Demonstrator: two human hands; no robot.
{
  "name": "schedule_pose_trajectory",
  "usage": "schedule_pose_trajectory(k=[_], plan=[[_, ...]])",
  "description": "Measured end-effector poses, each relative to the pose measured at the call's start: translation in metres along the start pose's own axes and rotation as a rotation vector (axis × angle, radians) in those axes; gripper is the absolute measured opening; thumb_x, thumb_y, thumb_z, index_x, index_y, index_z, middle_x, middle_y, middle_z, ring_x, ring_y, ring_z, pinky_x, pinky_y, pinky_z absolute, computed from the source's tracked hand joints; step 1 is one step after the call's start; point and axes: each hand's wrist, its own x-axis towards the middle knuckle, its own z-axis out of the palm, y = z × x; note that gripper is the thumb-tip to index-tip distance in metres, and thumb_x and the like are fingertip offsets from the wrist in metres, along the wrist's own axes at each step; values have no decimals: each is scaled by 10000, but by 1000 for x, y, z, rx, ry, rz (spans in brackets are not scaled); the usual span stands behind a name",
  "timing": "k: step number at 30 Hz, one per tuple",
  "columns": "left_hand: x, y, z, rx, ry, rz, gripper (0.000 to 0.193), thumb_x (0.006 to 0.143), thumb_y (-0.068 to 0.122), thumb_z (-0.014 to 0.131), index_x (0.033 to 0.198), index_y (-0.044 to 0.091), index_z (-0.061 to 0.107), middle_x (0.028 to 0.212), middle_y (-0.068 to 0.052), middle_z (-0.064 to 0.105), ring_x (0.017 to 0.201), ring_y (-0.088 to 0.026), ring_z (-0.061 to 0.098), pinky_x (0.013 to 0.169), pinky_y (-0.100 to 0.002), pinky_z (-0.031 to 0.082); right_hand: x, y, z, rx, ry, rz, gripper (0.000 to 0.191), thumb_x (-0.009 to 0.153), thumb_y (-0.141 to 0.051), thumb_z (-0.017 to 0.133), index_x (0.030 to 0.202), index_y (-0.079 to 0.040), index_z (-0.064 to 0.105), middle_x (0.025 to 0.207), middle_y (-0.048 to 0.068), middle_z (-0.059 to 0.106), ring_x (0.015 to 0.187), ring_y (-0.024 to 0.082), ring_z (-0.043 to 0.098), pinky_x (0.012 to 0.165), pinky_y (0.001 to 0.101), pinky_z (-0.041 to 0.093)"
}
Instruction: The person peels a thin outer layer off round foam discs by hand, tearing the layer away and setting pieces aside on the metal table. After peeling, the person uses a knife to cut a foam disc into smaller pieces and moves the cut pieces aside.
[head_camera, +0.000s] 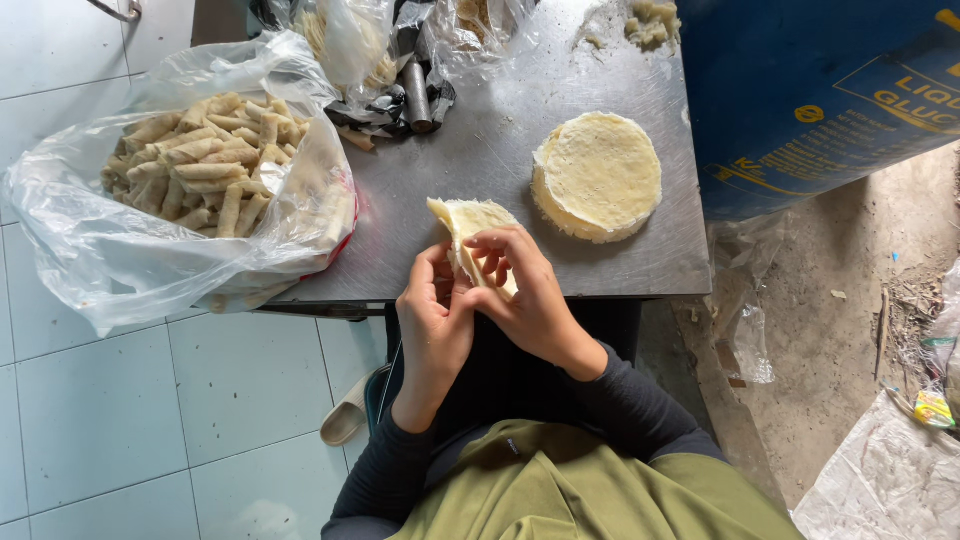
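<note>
Green cloth (590, 490) over the person's lap lies closest to the head camera, with dark sleeves (640, 395) running up from it to both hands at the near edge of the surface (480, 150).

Both hands meet on one pale, thin wrapper (468, 222) that is partly folded. The left hand (435, 325) has its grip clamped on the wrapper's near end, thumb and fingers pressed together around it. The right hand (530, 295) curls over the same wrapper from the other side, its fingertips (487, 243) pinching the fold; this grip is also closed on the wrapper. The wrapper's far corner sticks out beyond the fingers, over the metal surface.

Just beyond and to the right of the right hand's grip sits a round stack of wrappers (598, 175), flat on the surface and apart from the hands. Well to the left of the left hand's grip, a clear plastic bag (110, 250) holds a heap of finished rolls (200, 165), hanging partly over the surface edge. Farther away from both grips, at the far edge, lie crumpled plastic bags (400, 50) and a small lump of filling (652, 22). A blue drum (820, 90) stands to the right of the surface. White floor tiles (100, 420) show at left, and a pale sandal (347, 412) lies below the left wrist.
</note>
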Motion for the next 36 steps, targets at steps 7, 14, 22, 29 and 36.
schedule_pose_trajectory(k=[7,14,22,29,36], plan=[[-14,-8,-12,31,-8,-18,163,1055,103,600,1157,-24,611,963,-73,711,821,-94,647,743,-263,554,5,26,-14,-76,111,144,127,993,24,663,1096,-50,649,955,41,608,826,79,574,734,210,497],[-14,0,-6,-276,-82,-6,461,956,103,618,1353,13,402,1256,-60,619,1155,-116,621,987,-262,514,-3,20,2,172,-30,311,164,1030,29,541,1175,-31,588,909,49,595,812,80,555,729,236,491],[-10,-24,-14,14,13,-38,389,1054,27,479,1436,-35,527,1224,-134,712,1127,-138,673,997,-300,526,7,-2,14,-80,-102,145,190,932,-111,730,1098,-49,663,923,98,662,727,173,628,653,293,504],[-15,-35,-14,-451,11,-100,384,1122,122,437,1450,-53,534,1313,-122,670,1207,-153,610,1097,-307,456,11,33,-6,205,167,195,87,1055,-66,659,1115,-16,621,985,29,627,897,102,605,763,257,516],[-6,-27,-18,-492,-159,-205,522,1005,134,581,1486,11,418,1338,-84,616,1202,-142,588,1046,-307,466,5,26,-13,589,-79,370,170,1070,-91,543,1203,-1,599,1090,-37,636,996,25,574,868,186,494]])
